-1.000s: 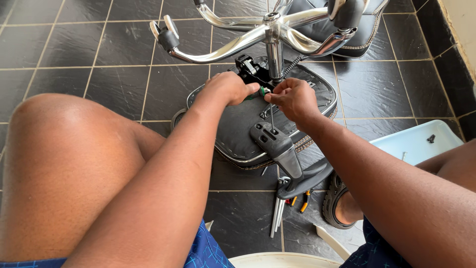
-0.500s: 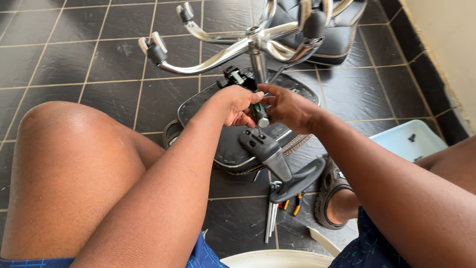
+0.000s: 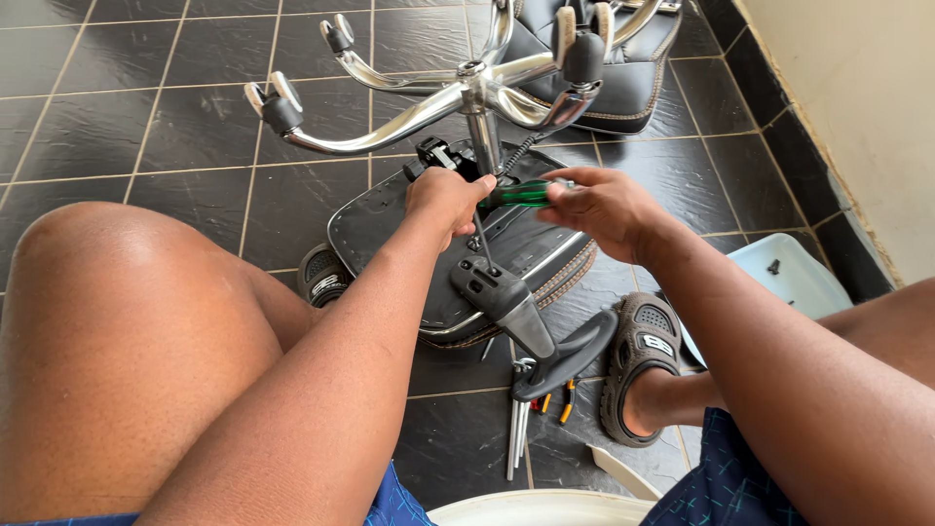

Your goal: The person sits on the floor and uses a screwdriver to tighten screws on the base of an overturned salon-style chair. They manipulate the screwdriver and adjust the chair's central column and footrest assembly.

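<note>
While both hands, left [image 3: 443,195] & right [image 3: 599,206], grip it w/ closed fingers, green-handled screwdriver [image 3: 521,193] lies level.

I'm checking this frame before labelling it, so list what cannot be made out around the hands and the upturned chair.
Head view only:
- Green-handled screwdriver: its tip is hidden behind the left hand.
- Right hand: fingertips wrap the handle, so the grip underneath is unseen.
- Chrome five-star chair base: upper legs cut off by the top edge.
- Small dark part in the pale blue tray: too small to identify.
- Metal tools on the dark floor tiles: partly covered by the black armrest.
</note>
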